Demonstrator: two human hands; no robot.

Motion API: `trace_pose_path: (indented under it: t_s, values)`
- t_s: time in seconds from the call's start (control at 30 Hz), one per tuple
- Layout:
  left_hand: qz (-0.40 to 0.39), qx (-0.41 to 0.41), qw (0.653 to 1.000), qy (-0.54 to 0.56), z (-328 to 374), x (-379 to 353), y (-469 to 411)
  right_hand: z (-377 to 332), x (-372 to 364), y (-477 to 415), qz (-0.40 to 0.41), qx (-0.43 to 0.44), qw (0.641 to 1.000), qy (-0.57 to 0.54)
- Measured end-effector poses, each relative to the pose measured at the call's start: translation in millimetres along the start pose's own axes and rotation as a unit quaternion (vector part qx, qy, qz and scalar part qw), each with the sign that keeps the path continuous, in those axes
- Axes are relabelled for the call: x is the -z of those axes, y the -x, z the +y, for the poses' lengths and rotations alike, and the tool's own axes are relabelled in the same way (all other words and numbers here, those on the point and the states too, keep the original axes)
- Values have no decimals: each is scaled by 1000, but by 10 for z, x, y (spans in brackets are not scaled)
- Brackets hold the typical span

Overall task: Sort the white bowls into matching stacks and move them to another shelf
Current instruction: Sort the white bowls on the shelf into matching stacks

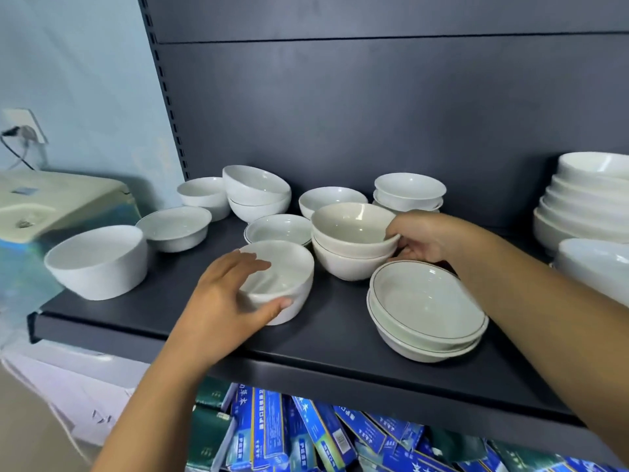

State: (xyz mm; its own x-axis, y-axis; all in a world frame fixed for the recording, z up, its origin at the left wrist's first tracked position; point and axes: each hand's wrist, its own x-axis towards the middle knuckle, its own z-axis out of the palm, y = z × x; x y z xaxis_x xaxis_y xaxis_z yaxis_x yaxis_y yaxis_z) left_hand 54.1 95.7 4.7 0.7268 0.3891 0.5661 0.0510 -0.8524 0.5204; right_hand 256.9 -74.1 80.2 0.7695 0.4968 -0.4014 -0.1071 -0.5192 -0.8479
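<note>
A dark grey metal shelf [340, 338] ran across the middle of the frame, backed by a panel of the same colour [374, 97], with a pale blue wall [85, 63] at the upper left carrying a socket and plug [25, 129]. A cream appliance [51, 202] sat at the left edge, and blue and green boxes [306, 434] were piled below the shelf at the bottom of the frame. White bowls were scattered over the shelf, all of them empty. At centre, the left hand [221, 301] curled around a small deep bowl [286, 277], fingers over the near rim and thumb against the outer wall. Just right of it, the right hand [425, 238] pinched the rim of the upper bowl in a stack of 2 deep bowls [350, 240]. At lower right lay a stack of 2 shallow bowls with a thin dark rim line [425, 311]. A straight-sided bowl [98, 260] stood tilted at the left, with a footed shallow bowl [173, 226] behind it. Further back were a tilted pair of nested bowls [257, 192], a single bowl [202, 192], a shallow dish [277, 229], another bowl [332, 197] and a low stack [408, 190]. A tall stack of larger bowls [585, 206] filled the right edge.
</note>
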Motion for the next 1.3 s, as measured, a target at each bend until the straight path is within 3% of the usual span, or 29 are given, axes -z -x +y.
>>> trace_pose_path:
  t_s: [0.3, 0.43, 0.5, 0.7, 0.8, 0.97, 1.07, 1.13, 1.2, 1.3]
  values:
    - [-20, -15, 993, 116, 260, 112, -291, -258, 111, 214, 8, 26, 999, -28]
    - [-79, 10, 963, 258, 528, 34, -693, -452, 127, 455, 3, 81, 996, -43]
    - [-109, -17, 951, 290, 611, -17, -843, -500, 102, 560, -10, 106, 993, -42]
    - [-5, -71, 939, 336, 701, -26, -832, -503, 12, 780, -25, 170, 981, -89]
    - [36, -83, 939, 333, 721, -30, -793, -505, -4, 833, -11, 198, 978, -61]
    - [63, -85, 933, 345, 760, -16, -814, -452, 24, 854, 7, 306, 952, 16]
    - [68, -77, 922, 374, 775, -12, -839, -422, 44, 842, 12, 421, 906, 28]
    - [66, -74, 915, 392, 769, -31, -839, -407, 40, 820, 20, 474, 874, 103]
    - [62, -63, 908, 409, 777, -55, -845, -412, 5, 811, 57, 479, 867, 125]
    - [53, -42, 900, 431, 791, -90, -892, -454, 1, 807, 84, 475, 874, 66]
